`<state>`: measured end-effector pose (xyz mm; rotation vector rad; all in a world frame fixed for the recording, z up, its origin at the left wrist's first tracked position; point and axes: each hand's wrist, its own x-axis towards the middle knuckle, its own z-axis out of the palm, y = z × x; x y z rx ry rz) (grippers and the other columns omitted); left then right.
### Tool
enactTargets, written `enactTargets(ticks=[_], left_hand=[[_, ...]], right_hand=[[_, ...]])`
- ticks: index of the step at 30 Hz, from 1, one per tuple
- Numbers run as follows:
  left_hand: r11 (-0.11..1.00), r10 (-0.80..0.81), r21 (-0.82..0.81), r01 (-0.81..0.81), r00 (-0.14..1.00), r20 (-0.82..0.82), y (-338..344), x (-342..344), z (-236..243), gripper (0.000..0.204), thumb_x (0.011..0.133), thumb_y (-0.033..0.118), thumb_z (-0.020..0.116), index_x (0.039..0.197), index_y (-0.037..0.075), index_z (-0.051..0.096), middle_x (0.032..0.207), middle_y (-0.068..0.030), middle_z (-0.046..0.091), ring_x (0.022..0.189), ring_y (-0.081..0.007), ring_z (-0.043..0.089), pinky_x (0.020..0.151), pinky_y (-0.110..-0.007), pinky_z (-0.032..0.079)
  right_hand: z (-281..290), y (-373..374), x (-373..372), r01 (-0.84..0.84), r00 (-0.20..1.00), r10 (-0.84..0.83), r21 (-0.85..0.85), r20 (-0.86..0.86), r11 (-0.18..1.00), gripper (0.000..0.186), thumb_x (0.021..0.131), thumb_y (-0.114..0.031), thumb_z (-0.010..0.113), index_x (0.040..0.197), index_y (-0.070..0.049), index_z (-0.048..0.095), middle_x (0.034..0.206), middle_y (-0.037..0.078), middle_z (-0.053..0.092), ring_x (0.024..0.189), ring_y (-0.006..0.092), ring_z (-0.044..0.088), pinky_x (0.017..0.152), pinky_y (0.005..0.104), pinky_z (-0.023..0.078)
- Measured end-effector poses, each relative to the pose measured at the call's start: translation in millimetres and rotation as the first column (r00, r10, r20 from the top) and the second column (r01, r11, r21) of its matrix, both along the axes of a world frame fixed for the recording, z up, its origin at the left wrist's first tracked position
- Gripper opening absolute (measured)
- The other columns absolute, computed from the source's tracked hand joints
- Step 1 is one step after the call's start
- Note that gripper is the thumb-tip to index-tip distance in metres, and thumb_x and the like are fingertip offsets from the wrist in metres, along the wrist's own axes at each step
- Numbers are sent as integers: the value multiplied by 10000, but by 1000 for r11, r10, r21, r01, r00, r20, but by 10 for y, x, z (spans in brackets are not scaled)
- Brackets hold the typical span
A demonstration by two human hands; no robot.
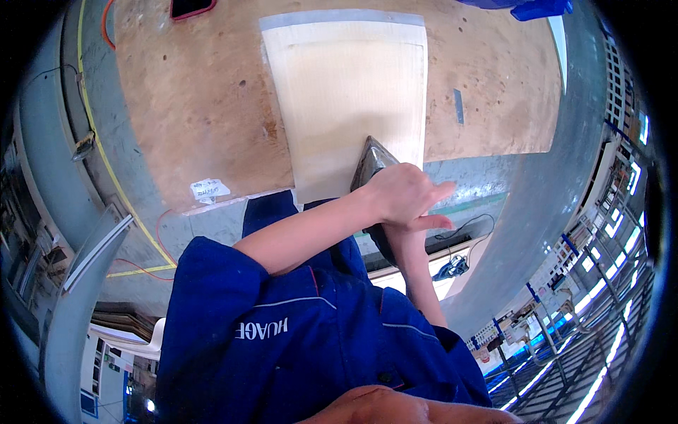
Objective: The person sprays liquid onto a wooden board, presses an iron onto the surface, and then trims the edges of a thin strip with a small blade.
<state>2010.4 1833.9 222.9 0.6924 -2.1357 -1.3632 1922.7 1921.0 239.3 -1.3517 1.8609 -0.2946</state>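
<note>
A pale, smooth sheet [346, 85] with a grey strip along its far edge lies on a brown wooden board [205, 106]. A dark, worn iron [368, 164] with a pointed tip rests over the sheet's near right part, tip pointing away from me. My left hand [406, 194] lies palm down over the iron's top, knuckles bent, its thumb and a finger sticking out to the right. My right hand [404, 232] is beneath the left one at the iron's rear; its fingers are hidden, so its hold cannot be made out.
A phone [192, 7] lies at the board's far left edge, a blue object [540, 8] at the far right. A small grey strip [458, 106] and a white label [210, 189] are on the board. A black cord [466, 230] hangs low right. Yellow floor lines run left.
</note>
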Motion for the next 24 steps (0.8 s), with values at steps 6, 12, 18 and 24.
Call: enactTargets(ticks=[6, 12, 18, 24], left_hand=[[997, 77, 3, -77, 995, -61, 112, 386, -39, 591, 825, 597, 414, 741, 17, 484, 455, -146, 481, 462, -322, 539, 447, -370, 436], [989, 144, 38, -142, 989, -45, 219, 669, -51, 593, 827, 615, 377, 736, 41, 497, 472, -133, 479, 483, -322, 541, 458, -385, 426], [981, 190, 36, -189, 981, -23, 319, 987, -45, 544, 838, 579, 391, 726, 59, 503, 523, -117, 503, 527, -300, 559, 482, -364, 433], [956, 292, 42, -289, 951, -99, 291, 1106, -147, 490, 847, 527, 401, 729, 63, 503, 573, -101, 513, 547, -288, 555, 499, -359, 435]], right_hand=[[-19, 38, 341, -56, 998, 56, -27, -2, 998, 237, 747, -91, 607, 973, -36, 556, 936, 128, 592, 861, 280, 583, 721, 373, 459], [-66, 66, 592, -130, 991, 132, -96, 9, 987, 225, 747, -94, 604, 962, -41, 564, 929, 125, 597, 855, 283, 589, 713, 371, 463], [-39, 123, 880, -207, 978, 207, -207, -22, 956, 214, 746, -98, 602, 951, -46, 572, 922, 121, 602, 849, 286, 595, 705, 368, 468], [19, -74, 890, -370, 929, 369, 46, 21, 928, 225, 719, -135, 624, 924, -50, 587, 936, 151, 594, 890, 319, 575, 733, 397, 458]])
